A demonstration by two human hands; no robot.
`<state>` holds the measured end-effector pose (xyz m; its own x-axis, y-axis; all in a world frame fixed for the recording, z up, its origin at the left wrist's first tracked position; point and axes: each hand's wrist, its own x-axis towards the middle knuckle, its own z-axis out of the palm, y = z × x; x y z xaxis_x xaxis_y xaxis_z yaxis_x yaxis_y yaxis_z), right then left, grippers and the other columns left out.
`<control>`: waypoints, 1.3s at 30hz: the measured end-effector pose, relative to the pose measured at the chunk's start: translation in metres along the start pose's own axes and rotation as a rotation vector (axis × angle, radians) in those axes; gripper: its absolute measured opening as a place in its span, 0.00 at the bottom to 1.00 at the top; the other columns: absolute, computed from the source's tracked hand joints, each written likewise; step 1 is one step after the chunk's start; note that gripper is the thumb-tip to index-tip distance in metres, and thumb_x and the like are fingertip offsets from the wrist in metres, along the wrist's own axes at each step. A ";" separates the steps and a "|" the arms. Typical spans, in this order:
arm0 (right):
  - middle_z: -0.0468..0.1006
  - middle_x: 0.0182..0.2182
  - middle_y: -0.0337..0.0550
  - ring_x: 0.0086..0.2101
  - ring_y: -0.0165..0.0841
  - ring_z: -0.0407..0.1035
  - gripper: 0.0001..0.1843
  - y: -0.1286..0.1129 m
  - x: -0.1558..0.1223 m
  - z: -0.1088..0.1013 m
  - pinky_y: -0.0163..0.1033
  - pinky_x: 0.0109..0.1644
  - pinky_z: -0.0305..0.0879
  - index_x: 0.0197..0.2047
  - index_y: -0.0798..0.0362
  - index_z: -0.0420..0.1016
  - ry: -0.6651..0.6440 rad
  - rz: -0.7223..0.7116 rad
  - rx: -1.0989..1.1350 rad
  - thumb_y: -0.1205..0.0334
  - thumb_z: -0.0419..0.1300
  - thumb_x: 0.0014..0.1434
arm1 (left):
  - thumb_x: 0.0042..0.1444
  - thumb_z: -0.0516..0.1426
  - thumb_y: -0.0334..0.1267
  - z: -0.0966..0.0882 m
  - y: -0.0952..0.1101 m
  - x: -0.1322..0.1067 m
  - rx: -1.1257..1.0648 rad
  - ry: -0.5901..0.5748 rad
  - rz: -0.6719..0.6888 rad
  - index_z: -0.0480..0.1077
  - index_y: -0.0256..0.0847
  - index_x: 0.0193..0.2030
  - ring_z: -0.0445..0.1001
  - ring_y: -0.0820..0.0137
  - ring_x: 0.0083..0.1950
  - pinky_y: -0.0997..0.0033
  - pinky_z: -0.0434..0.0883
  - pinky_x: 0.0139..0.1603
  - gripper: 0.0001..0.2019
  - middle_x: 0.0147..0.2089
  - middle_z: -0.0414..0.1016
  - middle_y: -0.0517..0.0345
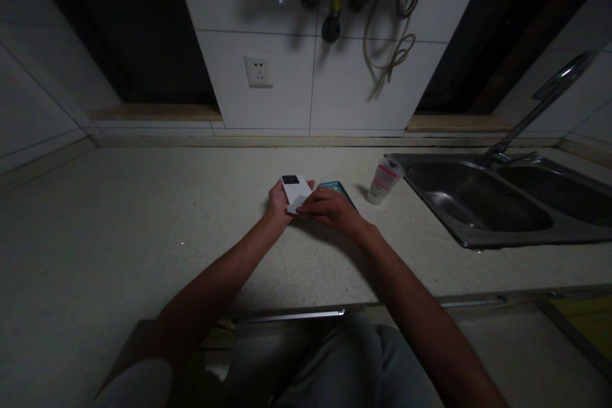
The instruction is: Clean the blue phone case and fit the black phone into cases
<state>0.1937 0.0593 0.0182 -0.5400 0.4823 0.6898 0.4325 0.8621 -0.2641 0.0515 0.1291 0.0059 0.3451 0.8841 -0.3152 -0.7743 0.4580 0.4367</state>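
**While both my hands are on one white phone (295, 187), a slip is the chief risk**

My left hand (277, 199) cradles the phone from beneath and along its side, above the pale countertop (229, 188), with the dark camera block (289, 180) toward the wall. My right hand (335, 208) meets it there, fingers drawn together over the lower end, where a thin greyish piece (292, 209) lies against the white back. Whether those fingers pinch the piece or merely press on it, I cannot tell in this dim light.

If I push too hard at that end, I judge that the phone could tip out of my left palm, because its back looks smooth. It would likely strike the hard counter, or the teal-edged item (336, 186) partly hidden behind my right hand. A careless outward sweep could also topple the plastic cup (384, 180), which stands near the corner of the sink (456, 239). Poor light makes either mistake easier.
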 end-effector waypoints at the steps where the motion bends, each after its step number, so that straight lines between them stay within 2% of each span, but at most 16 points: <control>1: 0.80 0.35 0.45 0.36 0.34 0.74 0.10 0.000 0.000 -0.001 0.39 0.41 0.69 0.43 0.48 0.83 0.003 0.015 0.010 0.55 0.61 0.66 | 0.64 0.47 0.43 0.000 0.000 0.000 0.004 -0.002 -0.008 0.70 0.29 0.52 0.80 0.50 0.47 0.49 0.76 0.50 0.21 0.41 0.80 0.38; 7: 0.80 0.36 0.47 0.37 0.35 0.73 0.12 0.003 -0.002 -0.010 0.39 0.41 0.68 0.40 0.51 0.82 -0.027 0.083 -0.001 0.51 0.63 0.63 | 0.62 0.49 0.43 -0.001 0.003 -0.001 -0.021 -0.014 -0.018 0.69 0.30 0.54 0.79 0.47 0.50 0.45 0.75 0.51 0.22 0.45 0.80 0.37; 12: 0.79 0.35 0.47 0.37 0.35 0.72 0.12 0.006 -0.004 -0.018 0.39 0.41 0.67 0.39 0.52 0.81 -0.063 0.107 -0.026 0.52 0.63 0.63 | 0.63 0.46 0.44 0.002 0.003 -0.006 -0.043 -0.002 -0.013 0.69 0.31 0.52 0.80 0.47 0.48 0.42 0.75 0.50 0.21 0.44 0.79 0.35; 15: 0.78 0.35 0.47 0.37 0.35 0.71 0.11 0.004 -0.003 -0.012 0.39 0.40 0.66 0.37 0.53 0.80 -0.059 0.086 -0.048 0.54 0.63 0.63 | 0.64 0.46 0.46 0.003 0.001 -0.008 -0.037 -0.007 -0.003 0.70 0.33 0.51 0.80 0.49 0.47 0.45 0.76 0.48 0.21 0.44 0.79 0.37; 21: 0.78 0.36 0.49 0.39 0.37 0.71 0.09 -0.007 0.001 0.007 0.40 0.41 0.66 0.38 0.53 0.80 -0.009 0.034 -0.099 0.57 0.63 0.63 | 0.65 0.43 0.48 -0.001 -0.003 -0.005 0.033 0.037 -0.019 0.72 0.29 0.49 0.81 0.52 0.42 0.53 0.78 0.42 0.25 0.41 0.80 0.36; 27: 0.80 0.36 0.48 0.38 0.36 0.72 0.08 0.005 -0.004 -0.002 0.40 0.41 0.68 0.41 0.52 0.82 0.003 0.031 -0.107 0.57 0.64 0.63 | 0.65 0.42 0.50 0.003 0.002 -0.011 -0.006 -0.009 -0.014 0.73 0.31 0.48 0.80 0.49 0.45 0.48 0.77 0.45 0.26 0.40 0.80 0.37; 32: 0.80 0.35 0.47 0.36 0.35 0.73 0.10 0.018 -0.014 -0.011 0.39 0.40 0.67 0.39 0.50 0.83 0.005 0.081 -0.122 0.54 0.63 0.64 | 0.66 0.40 0.50 0.003 0.005 -0.015 -0.018 0.015 0.005 0.72 0.34 0.46 0.80 0.49 0.44 0.45 0.76 0.46 0.25 0.36 0.78 0.40; 39: 0.79 0.34 0.47 0.37 0.35 0.71 0.12 0.005 -0.004 0.004 0.39 0.40 0.66 0.36 0.51 0.80 0.017 0.043 -0.080 0.53 0.61 0.65 | 0.66 0.42 0.48 0.002 0.001 -0.012 -0.006 0.081 0.008 0.72 0.32 0.44 0.80 0.51 0.41 0.50 0.77 0.43 0.24 0.36 0.78 0.39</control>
<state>0.1951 0.0623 0.0112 -0.5076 0.5152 0.6906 0.5114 0.8252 -0.2397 0.0477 0.1190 0.0117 0.2951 0.8771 -0.3789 -0.7804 0.4500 0.4341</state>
